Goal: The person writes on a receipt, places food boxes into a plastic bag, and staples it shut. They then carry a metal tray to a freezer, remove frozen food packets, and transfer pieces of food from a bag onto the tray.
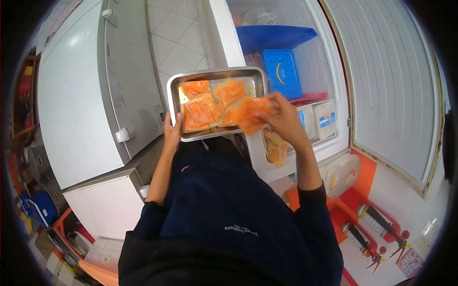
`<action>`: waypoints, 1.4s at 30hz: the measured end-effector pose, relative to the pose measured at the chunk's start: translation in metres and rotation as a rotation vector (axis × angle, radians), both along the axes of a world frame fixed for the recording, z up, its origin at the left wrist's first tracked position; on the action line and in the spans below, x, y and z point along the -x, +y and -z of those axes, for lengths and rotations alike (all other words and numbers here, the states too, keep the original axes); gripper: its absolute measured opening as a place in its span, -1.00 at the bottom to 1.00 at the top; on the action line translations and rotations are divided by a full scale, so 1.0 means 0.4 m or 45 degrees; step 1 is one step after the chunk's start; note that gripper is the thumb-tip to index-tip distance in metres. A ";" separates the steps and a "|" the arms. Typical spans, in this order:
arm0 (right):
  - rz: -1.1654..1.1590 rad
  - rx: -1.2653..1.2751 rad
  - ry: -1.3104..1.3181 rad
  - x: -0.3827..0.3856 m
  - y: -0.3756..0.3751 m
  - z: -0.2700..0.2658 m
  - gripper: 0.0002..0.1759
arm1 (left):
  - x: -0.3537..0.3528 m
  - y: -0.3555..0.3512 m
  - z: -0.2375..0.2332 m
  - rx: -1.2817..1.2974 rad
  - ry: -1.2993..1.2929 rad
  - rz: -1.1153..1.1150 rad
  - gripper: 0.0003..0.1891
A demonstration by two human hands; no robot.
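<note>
An orange bag (250,114) is gripped in the closed fingers of the right hand (285,119) and held over the right end of the tray (214,74). The tray's left edge is clasped by the left hand (171,134). More bags (200,112) are laid inside. Behind it, an open freezer (334,71) with a blue basket (282,71) is seen.

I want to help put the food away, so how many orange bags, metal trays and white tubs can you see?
Orange bags: 5 (4 lying in the tray, one partly hidden, plus the orange bag in the right hand)
Metal tray: 1, held by the left hand
White tubs: 2
Total: 8
</note>
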State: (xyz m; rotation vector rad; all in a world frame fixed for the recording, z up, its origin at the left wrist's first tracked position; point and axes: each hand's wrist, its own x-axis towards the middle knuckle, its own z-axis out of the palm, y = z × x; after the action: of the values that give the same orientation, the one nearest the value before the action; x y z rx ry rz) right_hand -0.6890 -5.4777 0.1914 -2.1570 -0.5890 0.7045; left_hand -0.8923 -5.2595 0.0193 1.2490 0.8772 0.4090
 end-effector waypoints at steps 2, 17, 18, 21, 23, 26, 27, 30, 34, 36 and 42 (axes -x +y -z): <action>-0.053 -0.089 0.032 -0.021 0.021 0.051 -0.45 | -0.020 -0.012 -0.034 0.012 -0.009 0.091 -0.57; 0.243 -0.106 -0.268 -0.038 0.054 0.168 -0.60 | -0.078 -0.046 -0.069 0.065 -0.031 0.212 -0.63; 0.345 -0.256 -0.146 -0.040 0.057 0.153 -0.64 | -0.079 -0.046 -0.072 0.048 -0.008 0.224 -0.63; 0.305 -0.376 0.145 -0.042 0.082 0.086 -0.64 | -0.079 -0.045 -0.064 0.039 0.002 0.263 -0.63; 0.165 -0.346 0.305 -0.046 0.080 0.081 -0.59 | -0.078 -0.046 -0.059 0.047 -0.020 0.292 -0.63; 0.217 -0.480 0.612 -0.077 0.054 0.082 -0.41 | -0.078 -0.048 -0.065 0.094 -0.025 0.249 -0.59; 0.263 -0.551 0.835 -0.084 0.041 0.051 -0.36 | -0.070 -0.043 -0.056 0.081 -0.034 0.229 -0.57; 0.327 -0.658 1.101 -0.104 -0.010 0.022 -0.41 | -0.038 -0.019 -0.036 0.128 -0.030 0.173 -0.54; 0.424 -0.648 0.915 -0.151 -0.111 0.083 -0.61 | -0.016 0.008 -0.042 0.071 -0.061 0.005 -0.66; 0.371 -0.404 0.714 -0.151 -0.155 0.149 -0.69 | 0.007 0.037 -0.036 0.175 -0.080 -0.074 -0.69; -0.619 0.724 -0.153 -0.111 -0.222 0.474 -0.76 | 0.072 0.158 -0.087 0.180 -0.159 -0.387 -0.54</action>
State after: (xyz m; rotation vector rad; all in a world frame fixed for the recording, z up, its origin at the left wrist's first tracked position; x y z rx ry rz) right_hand -0.6444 -5.5664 0.0020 -2.6161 -1.1056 1.1113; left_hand -0.9213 -5.1962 0.0541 0.9516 0.9740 0.6489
